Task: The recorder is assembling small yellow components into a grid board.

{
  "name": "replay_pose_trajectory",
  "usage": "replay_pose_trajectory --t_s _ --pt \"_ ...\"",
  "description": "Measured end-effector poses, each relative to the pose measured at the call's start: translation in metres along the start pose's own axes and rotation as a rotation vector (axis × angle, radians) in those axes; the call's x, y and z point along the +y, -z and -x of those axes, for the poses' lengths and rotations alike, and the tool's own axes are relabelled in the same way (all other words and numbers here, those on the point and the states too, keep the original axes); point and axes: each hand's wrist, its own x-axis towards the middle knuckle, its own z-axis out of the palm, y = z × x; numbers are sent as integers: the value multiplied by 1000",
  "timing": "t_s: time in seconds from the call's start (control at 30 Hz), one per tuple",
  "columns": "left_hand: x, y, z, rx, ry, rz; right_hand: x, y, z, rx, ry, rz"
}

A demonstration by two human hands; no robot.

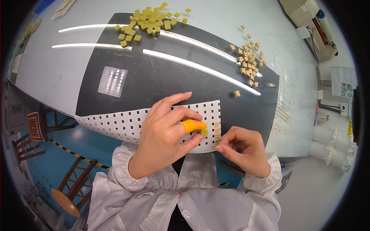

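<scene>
A white sheet (129,122) with rows of small dark squares lies along the near edge of the dark mat. My left hand (160,133) rests over it, an orange finger cot (191,126) on its index finger. Between that fingertip and the thumb sits a small yellow-green block (204,132). Close to the sheet's lower right corner, my right hand (246,148) has thumb and index finger pinched together; what they hold, if anything, is too small to make out. A column of small tan squares (217,129) runs down the sheet's right edge, just left of the right fingers.
A heap of yellow-green blocks (148,19) lies at the far side of the dark mat (154,77). Tan-faced small blocks (248,61) are scattered at the far right. A clear gridded square (112,82) lies on the mat's left part. Wooden stools (75,186) stand on the floor at left.
</scene>
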Motion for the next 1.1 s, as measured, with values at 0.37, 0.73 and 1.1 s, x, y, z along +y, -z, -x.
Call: replay_pose_trajectory --t_s 0.37,0.73,1.1 --pt "1 0 -1 -4 11 5 -12 8 -39 -180 -409 -468" --pt "2 -1 -1 2 23 6 -12 6 -39 -182 -414 -464" --pt "2 -1 0 1 25 14 -10 4 -38 -159 -410 -462"
